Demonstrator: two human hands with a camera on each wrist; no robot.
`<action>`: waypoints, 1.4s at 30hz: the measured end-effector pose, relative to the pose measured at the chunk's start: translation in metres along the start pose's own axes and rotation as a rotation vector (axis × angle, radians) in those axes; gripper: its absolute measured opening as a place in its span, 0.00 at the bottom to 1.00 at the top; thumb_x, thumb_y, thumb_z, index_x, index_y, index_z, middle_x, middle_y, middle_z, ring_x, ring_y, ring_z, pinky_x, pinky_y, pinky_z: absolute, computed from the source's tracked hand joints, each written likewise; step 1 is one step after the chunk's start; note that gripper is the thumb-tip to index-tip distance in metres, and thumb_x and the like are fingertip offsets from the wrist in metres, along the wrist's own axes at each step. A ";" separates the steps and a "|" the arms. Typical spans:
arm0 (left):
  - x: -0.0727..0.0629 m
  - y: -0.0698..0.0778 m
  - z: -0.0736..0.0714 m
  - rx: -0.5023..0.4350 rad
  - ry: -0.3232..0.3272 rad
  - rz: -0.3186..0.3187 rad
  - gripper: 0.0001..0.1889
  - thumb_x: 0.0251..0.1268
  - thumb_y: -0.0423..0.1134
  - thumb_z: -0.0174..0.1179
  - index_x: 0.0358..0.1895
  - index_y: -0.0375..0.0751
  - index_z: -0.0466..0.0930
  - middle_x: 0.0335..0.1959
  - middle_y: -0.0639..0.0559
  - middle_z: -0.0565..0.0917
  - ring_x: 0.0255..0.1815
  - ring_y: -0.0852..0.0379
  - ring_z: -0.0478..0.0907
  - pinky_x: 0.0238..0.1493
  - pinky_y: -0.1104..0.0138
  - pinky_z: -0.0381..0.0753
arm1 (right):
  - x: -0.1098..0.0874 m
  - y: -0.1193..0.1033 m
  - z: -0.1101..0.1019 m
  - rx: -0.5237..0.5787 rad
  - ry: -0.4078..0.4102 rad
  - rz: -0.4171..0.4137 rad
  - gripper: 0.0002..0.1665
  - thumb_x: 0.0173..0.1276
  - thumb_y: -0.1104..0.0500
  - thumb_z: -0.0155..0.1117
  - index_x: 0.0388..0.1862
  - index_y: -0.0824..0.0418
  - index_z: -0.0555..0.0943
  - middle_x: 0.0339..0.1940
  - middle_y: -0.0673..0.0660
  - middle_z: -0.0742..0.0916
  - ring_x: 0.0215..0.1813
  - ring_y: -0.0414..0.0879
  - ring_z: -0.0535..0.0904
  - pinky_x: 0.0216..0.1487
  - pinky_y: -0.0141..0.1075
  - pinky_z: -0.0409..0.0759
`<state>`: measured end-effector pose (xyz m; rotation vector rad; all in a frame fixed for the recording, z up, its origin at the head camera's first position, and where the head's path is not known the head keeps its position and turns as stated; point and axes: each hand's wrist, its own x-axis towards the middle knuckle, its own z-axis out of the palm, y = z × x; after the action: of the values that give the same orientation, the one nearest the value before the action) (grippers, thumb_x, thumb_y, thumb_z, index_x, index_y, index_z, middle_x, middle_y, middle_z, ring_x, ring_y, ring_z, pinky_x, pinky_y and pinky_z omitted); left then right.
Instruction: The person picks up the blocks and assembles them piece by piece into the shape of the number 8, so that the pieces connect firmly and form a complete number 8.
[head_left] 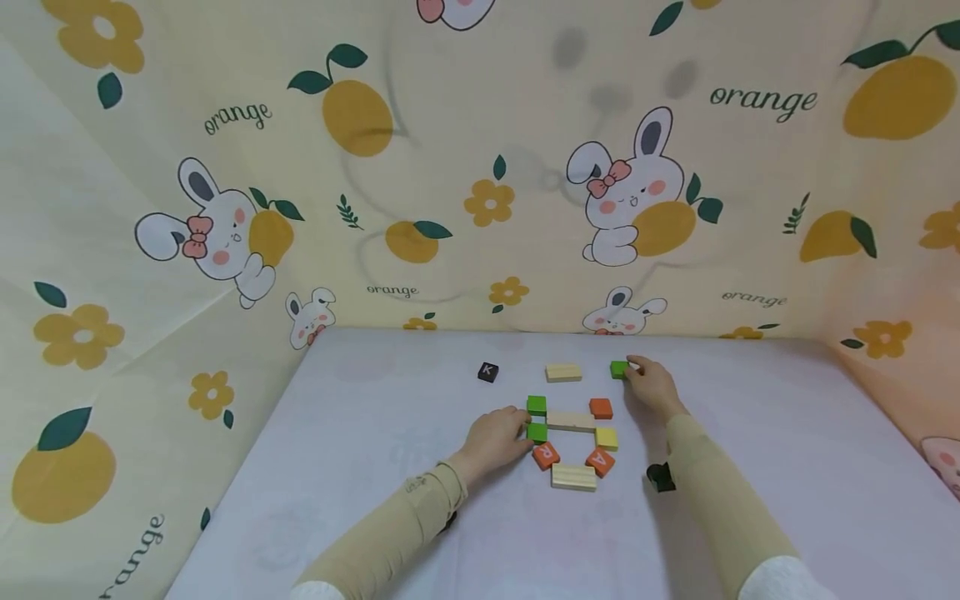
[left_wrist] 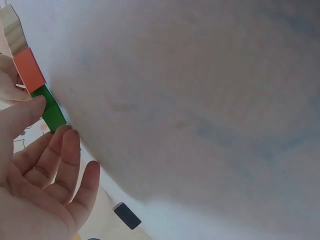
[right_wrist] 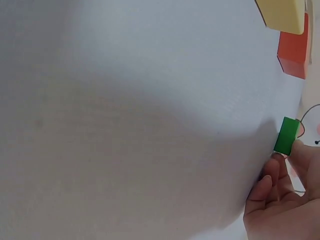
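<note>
On the left side of a ring of small blocks, my left hand (head_left: 493, 442) pinches a green block (left_wrist: 52, 110) between thumb and fingertips. A second green block (head_left: 536, 405) stands just beyond it, and the orange block lettered R (head_left: 546, 455) touches its near side. Farther back on the right, my right hand (head_left: 654, 387) grips another green block (right_wrist: 287, 136) by its right edge. An orange block (head_left: 601, 408) and a yellow block (head_left: 606, 438) lie nearer, along the right of a wooden plank (head_left: 570, 422).
An orange block lettered A (head_left: 601, 462) and a wooden plank (head_left: 573, 477) form the ring's near end. Behind stand a black K block (head_left: 488, 372) and another wooden block (head_left: 563, 372). A black object (head_left: 661, 477) lies beside the right sleeve. A printed cloth wall (head_left: 450, 275) closes the back.
</note>
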<state>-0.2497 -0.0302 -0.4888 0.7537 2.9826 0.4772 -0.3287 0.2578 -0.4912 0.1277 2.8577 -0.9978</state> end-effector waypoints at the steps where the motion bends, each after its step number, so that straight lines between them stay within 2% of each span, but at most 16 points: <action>1: 0.000 0.000 0.000 0.000 0.001 0.001 0.18 0.57 0.47 0.63 0.48 0.43 0.79 0.29 0.57 0.79 0.24 0.66 0.69 0.23 0.76 0.66 | 0.000 0.000 0.001 0.000 0.003 -0.002 0.27 0.74 0.57 0.42 0.67 0.69 0.61 0.60 0.74 0.73 0.56 0.64 0.70 0.58 0.56 0.68; 5: 0.000 -0.001 0.002 0.001 0.011 0.005 0.17 0.57 0.47 0.63 0.48 0.43 0.80 0.28 0.57 0.79 0.23 0.66 0.69 0.23 0.76 0.66 | -0.001 -0.001 0.002 0.006 -0.007 -0.010 0.27 0.72 0.56 0.44 0.66 0.68 0.64 0.57 0.73 0.74 0.51 0.61 0.70 0.53 0.53 0.71; 11: -0.002 -0.002 0.002 0.011 0.013 -0.001 0.17 0.56 0.46 0.64 0.47 0.43 0.80 0.28 0.57 0.78 0.23 0.66 0.69 0.22 0.75 0.66 | -0.004 -0.007 0.004 0.036 -0.080 0.000 0.27 0.71 0.53 0.48 0.65 0.64 0.68 0.64 0.72 0.71 0.58 0.62 0.67 0.61 0.56 0.65; 19: -0.002 -0.001 0.001 0.018 0.011 -0.010 0.17 0.57 0.46 0.63 0.47 0.43 0.80 0.27 0.57 0.78 0.23 0.66 0.68 0.23 0.75 0.66 | -0.006 -0.013 0.008 0.135 -0.165 0.077 0.28 0.69 0.52 0.50 0.66 0.59 0.68 0.70 0.69 0.64 0.70 0.65 0.57 0.68 0.60 0.54; 21: -0.003 0.000 0.001 0.018 0.007 -0.012 0.17 0.57 0.46 0.63 0.47 0.42 0.79 0.27 0.57 0.78 0.23 0.65 0.68 0.23 0.75 0.67 | -0.007 -0.015 0.010 0.138 -0.170 0.075 0.27 0.69 0.52 0.50 0.66 0.59 0.69 0.70 0.69 0.65 0.69 0.64 0.58 0.68 0.60 0.54; 27: -0.003 0.001 -0.002 0.022 0.011 -0.014 0.19 0.58 0.46 0.62 0.49 0.41 0.79 0.28 0.56 0.79 0.23 0.65 0.69 0.24 0.75 0.68 | -0.008 -0.019 0.012 0.113 -0.166 0.043 0.26 0.68 0.54 0.52 0.63 0.60 0.71 0.66 0.68 0.71 0.59 0.59 0.66 0.62 0.54 0.63; 34: -0.003 0.001 -0.003 0.021 0.008 -0.014 0.20 0.58 0.47 0.62 0.50 0.41 0.79 0.30 0.56 0.80 0.25 0.65 0.71 0.25 0.75 0.69 | -0.010 -0.018 0.013 0.169 -0.236 0.040 0.27 0.68 0.54 0.51 0.66 0.58 0.69 0.68 0.67 0.69 0.65 0.60 0.62 0.68 0.59 0.54; 42: -0.002 0.002 -0.002 0.019 0.005 -0.005 0.19 0.58 0.47 0.62 0.50 0.41 0.79 0.29 0.56 0.79 0.24 0.65 0.70 0.25 0.75 0.69 | -0.013 -0.020 0.014 0.209 -0.278 0.056 0.27 0.70 0.53 0.50 0.67 0.56 0.68 0.68 0.68 0.68 0.66 0.61 0.61 0.68 0.61 0.52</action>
<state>-0.2472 -0.0300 -0.4865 0.7480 2.9969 0.4510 -0.3171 0.2328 -0.4884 0.0782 2.4845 -1.1967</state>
